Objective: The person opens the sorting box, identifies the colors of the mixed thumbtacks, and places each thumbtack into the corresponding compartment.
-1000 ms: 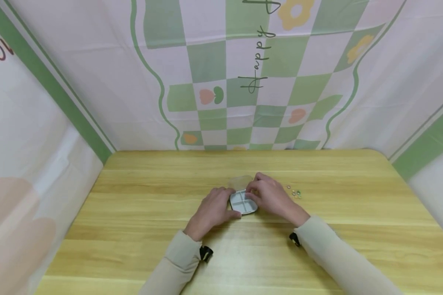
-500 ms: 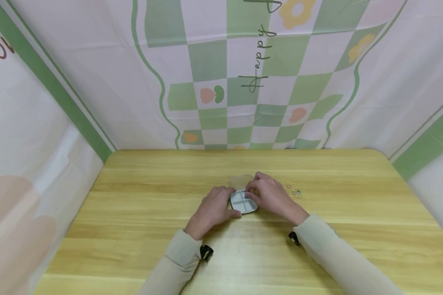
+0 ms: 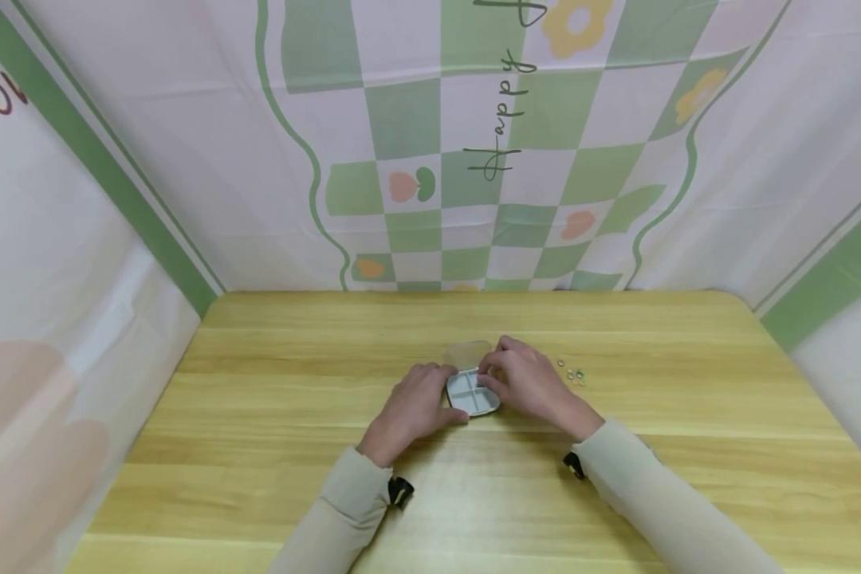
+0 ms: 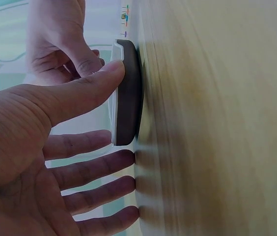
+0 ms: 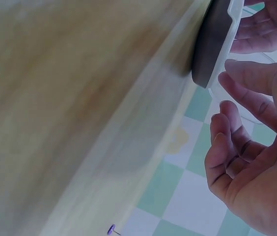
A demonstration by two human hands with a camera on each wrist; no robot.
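In the head view, one box [image 3: 473, 392] with four compartments lies on one table [image 3: 294, 399], its one clear lid [image 3: 465, 353] open behind. The left hand [image 3: 412, 402] clamps the box between thumb and forefinger. The right hand [image 3: 527, 383] reaches the far right compartment; small pieces [image 3: 579, 374], about five, lie beyond it. In the left wrist view, four left fingers are spread. In the right wrist view, right thumb and forefinger nearly meet; whether they pinch something, I cannot tell.

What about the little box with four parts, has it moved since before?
No: in the head view, the little box sits in the same place relative to the back edge of the table.
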